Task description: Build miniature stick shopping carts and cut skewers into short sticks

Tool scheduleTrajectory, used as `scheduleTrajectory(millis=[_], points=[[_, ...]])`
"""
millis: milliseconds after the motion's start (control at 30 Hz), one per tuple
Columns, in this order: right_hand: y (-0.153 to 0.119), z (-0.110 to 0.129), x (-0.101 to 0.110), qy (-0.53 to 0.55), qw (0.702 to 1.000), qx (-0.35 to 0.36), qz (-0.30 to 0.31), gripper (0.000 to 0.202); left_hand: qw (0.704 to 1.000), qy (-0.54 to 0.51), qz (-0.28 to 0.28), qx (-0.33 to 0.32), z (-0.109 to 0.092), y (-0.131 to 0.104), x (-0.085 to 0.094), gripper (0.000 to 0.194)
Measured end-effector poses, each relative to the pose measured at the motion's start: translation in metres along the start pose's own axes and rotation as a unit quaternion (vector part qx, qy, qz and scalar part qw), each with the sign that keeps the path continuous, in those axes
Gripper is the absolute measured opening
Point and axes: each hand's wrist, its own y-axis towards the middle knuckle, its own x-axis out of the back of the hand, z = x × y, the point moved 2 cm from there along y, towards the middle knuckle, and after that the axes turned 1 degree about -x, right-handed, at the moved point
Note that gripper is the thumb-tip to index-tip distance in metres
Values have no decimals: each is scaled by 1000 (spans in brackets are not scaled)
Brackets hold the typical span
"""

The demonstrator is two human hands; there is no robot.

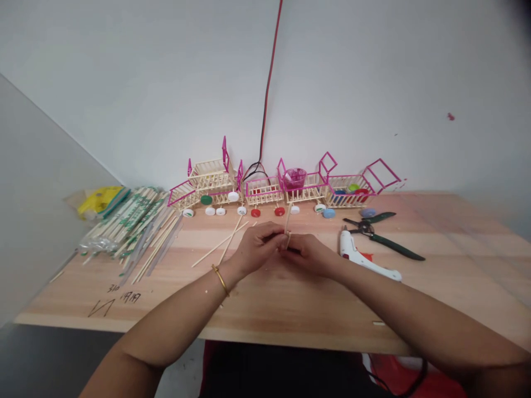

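Over the middle of the table, my left hand (261,246) and my right hand (311,255) meet with fingers pinched together. Between their fingertips is a thin wooden stick (287,219) that points up and away from me. A short light piece shows at the fingertips too, but the fingers hide how it joins the stick. Left of my left hand, loose wooden sticks (219,245) lie crossed on the wood. Beyond both hands stands a row of small stick-built carts (264,194) with pink edges and bottle-cap wheels (279,211).
A white glue gun (365,260) and green-handled pruning shears (396,247) lie at the right. Bagged sticks (124,221), loose grey strips (143,249) and a yellow packet (99,202) are at the left. A red-and-black cable (267,88) runs down the wall behind the carts.
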Motion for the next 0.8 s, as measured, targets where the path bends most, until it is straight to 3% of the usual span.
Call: scheduleTrajectory(millis=[400,633,800], points=[[1,2,0,25,1000,9,-9,15,987,-132,-62,62,1,1,-8,25],[1,5,1,33,999,12,-5,17,974,-187,-108,69,8,1,-8,17],[-1,9,4,28,999,-26,-8,18,954,-228,-172,91,14,3,-1,15]])
